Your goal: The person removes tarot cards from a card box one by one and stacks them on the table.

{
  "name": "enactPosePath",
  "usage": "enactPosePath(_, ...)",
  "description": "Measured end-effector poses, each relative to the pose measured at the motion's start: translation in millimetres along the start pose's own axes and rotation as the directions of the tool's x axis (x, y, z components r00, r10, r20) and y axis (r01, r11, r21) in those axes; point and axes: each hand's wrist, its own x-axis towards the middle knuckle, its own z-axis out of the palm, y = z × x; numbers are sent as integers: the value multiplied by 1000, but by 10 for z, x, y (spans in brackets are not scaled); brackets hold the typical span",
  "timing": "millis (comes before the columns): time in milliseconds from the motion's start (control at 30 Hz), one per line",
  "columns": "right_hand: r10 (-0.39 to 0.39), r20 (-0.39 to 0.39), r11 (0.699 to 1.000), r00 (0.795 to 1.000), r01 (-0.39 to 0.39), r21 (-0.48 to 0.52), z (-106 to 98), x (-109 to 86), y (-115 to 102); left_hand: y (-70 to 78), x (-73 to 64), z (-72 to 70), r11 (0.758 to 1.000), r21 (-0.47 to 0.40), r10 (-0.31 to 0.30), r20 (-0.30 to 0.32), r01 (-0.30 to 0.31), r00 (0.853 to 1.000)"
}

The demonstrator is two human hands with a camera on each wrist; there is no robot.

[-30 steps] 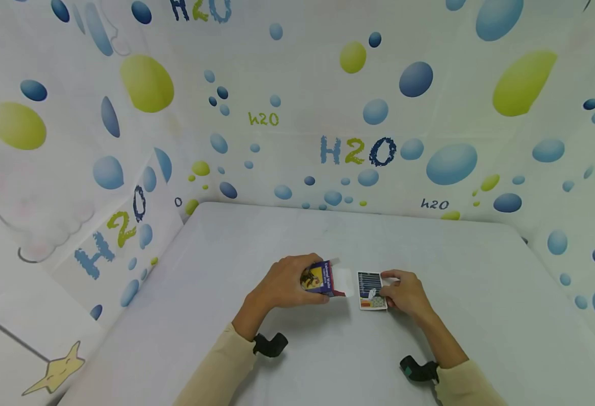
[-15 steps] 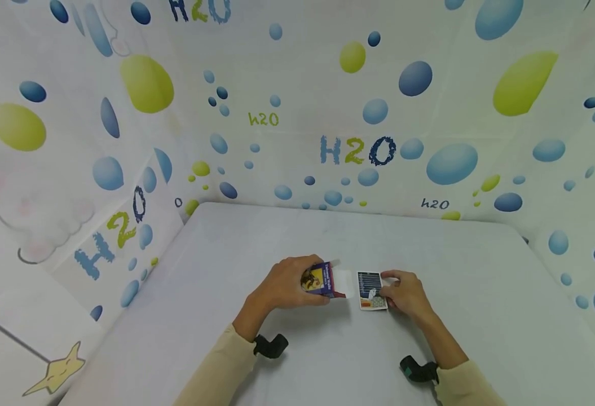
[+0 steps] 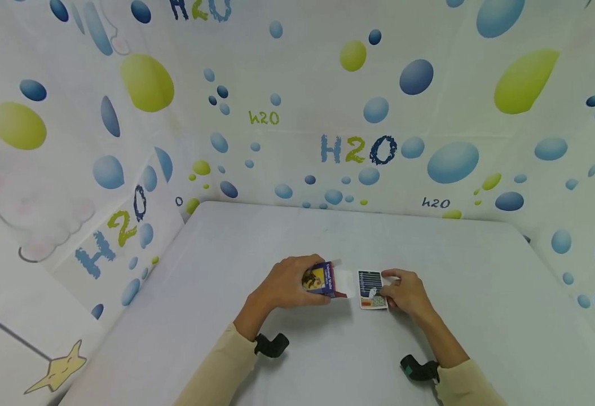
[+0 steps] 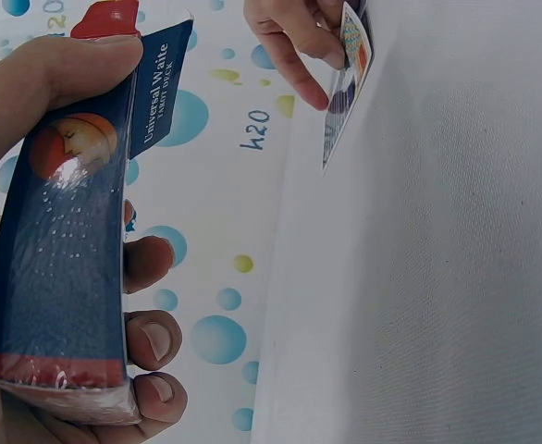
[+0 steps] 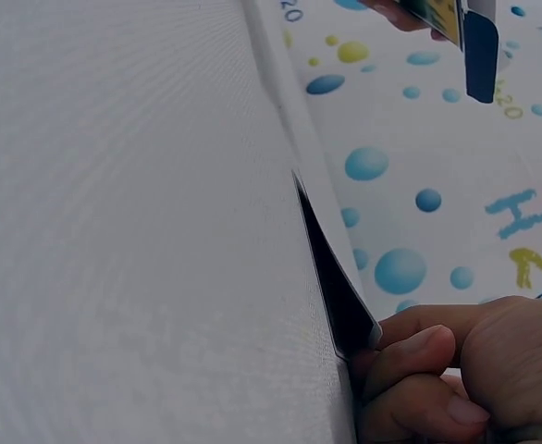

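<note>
My left hand (image 3: 288,285) grips a blue and red tarot deck box (image 3: 320,278), held on its side above the table. Its end flap stands open toward the right; in the left wrist view, the flap (image 4: 160,88) reads "Universal Waite Tarot Deck". Several fingers wrap the box (image 4: 72,250) while the thumb presses near its top. To the right, a printed card (image 3: 370,285) is pinched at its right edge by my right hand (image 3: 409,293). The right wrist view shows that card (image 5: 340,296) nearly edge-on and dark, close to the white surface. What the box contains is hidden.
Both hands work over a white-covered table (image 3: 338,355). Behind it and along the sides rises a white curtain (image 3: 297,67) printed with blue and green drops. A black wrist device (image 3: 272,345) sits on the left wrist, another black device (image 3: 419,369) on the right.
</note>
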Motion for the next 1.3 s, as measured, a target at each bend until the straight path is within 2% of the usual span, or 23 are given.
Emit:
enactPosePath(700, -7, 2, 1000, 1000, 7, -5, -14, -26, -30, 21, 7, 15, 1000, 5, 3, -4, -2, 1000)
enactPosePath(1133, 11, -7, 1000, 1000, -11, -17, -19, -38, -43, 19, 6, 20, 1000, 9, -4, 6, 4, 1000)
enactPosePath(1300, 31, 10, 999, 999, -32, 10, -29, -36, -34, 11, 12, 28, 1000, 8, -7, 7, 7, 1000)
